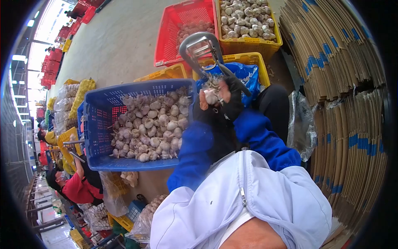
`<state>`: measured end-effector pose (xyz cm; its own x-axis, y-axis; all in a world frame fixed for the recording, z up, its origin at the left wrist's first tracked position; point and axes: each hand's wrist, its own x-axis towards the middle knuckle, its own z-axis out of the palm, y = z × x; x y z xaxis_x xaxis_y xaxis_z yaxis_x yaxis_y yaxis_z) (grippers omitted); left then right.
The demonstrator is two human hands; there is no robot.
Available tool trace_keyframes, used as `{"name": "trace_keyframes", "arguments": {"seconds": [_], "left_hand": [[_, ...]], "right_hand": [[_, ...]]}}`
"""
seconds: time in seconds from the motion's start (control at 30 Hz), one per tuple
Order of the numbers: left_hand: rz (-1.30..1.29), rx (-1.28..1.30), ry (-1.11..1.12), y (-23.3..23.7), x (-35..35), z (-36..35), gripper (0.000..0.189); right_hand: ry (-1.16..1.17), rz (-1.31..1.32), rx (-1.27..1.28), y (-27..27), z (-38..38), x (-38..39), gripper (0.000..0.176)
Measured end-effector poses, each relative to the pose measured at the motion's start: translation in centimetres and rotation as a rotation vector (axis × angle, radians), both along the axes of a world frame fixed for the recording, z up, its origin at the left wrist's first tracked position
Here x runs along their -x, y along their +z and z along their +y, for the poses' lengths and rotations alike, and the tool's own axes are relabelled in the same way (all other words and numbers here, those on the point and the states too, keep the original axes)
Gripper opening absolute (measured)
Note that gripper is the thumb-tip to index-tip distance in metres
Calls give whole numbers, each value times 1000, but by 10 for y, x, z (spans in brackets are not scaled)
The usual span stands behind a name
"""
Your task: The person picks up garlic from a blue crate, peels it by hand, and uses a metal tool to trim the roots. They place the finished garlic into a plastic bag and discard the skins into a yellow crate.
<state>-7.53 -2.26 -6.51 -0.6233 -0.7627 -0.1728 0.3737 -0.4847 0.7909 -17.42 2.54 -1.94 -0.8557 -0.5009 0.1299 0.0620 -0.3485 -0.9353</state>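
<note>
A garlic bulb [211, 97] with loose skins around it sits between my two gloved hands. On its left side, my left hand [202, 103] presses its bare fingertips against it. My right hand [233, 92], in a dark fingerless glove, is closed around a grey-handled cutting tool [198, 40], its fingertips near the bulb. The tool's looped end points up and away from me. Under the hands is a blue plastic bag [242, 71] in a yellow crate [260, 62], with scraps in it. To the left stands a blue crate [137, 165] of garlic bulbs.
Beyond are a red crate [165, 43] and a yellow crate [248, 42], both with garlic. Stacked flat cardboard [331, 62] lines the right side. A clear plastic bag [299, 124] lies by my right leg. At the left, a person in red [78, 186] is near filled sacks.
</note>
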Motion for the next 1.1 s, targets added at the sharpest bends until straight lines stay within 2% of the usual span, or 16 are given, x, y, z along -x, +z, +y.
{"name": "trace_keyframes", "arguments": {"seconds": [0.03,0.13,0.2,0.27,0.3,0.33,0.37,0.43,0.5,0.6,0.73,0.83,0.87,0.97,1.07,1.1], "left_hand": [[273,-171,-22,25,4,9,47],[283,-456,-174,26,-5,-10,49],[181,-500,-67,29,-2,-15,51],[164,-513,-49,19,6,-28,50],[259,-429,-34,38,13,-18,51],[144,-156,34,34,18,-17,54],[33,118,103,25,25,-18,57],[-86,290,210,17,40,-18,55],[-133,321,282,15,50,-13,52],[-156,319,350,15,61,-8,48],[-156,277,390,16,70,-14,43],[-54,122,378,20,75,-18,39],[48,-30,348,20,76,-20,36],[-383,613,361,-13,75,-28,32],[-419,830,445,2,73,-23,36],[-128,386,356,18,73,-21,37]], "right_hand": [[121,-363,-13,39,16,8,13],[61,416,-289,44,27,47,24],[-242,1059,-555,46,35,59,26],[-189,1152,-668,39,40,68,28],[24,917,-645,22,39,68,29],[226,679,-611,12,38,69,30],[230,692,-583,3,41,72,28],[276,611,-537,19,50,67,28],[268,615,-519,30,54,63,29],[284,633,-728,54,62,61,25],[255,741,-809,73,65,56,26],[215,782,-819,62,63,55,27],[203,797,-820,58,63,54,29],[130,842,-750,34,58,54,30],[73,928,-681,-13,41,63,27],[61,965,-665,-19,38,67,26]]}}
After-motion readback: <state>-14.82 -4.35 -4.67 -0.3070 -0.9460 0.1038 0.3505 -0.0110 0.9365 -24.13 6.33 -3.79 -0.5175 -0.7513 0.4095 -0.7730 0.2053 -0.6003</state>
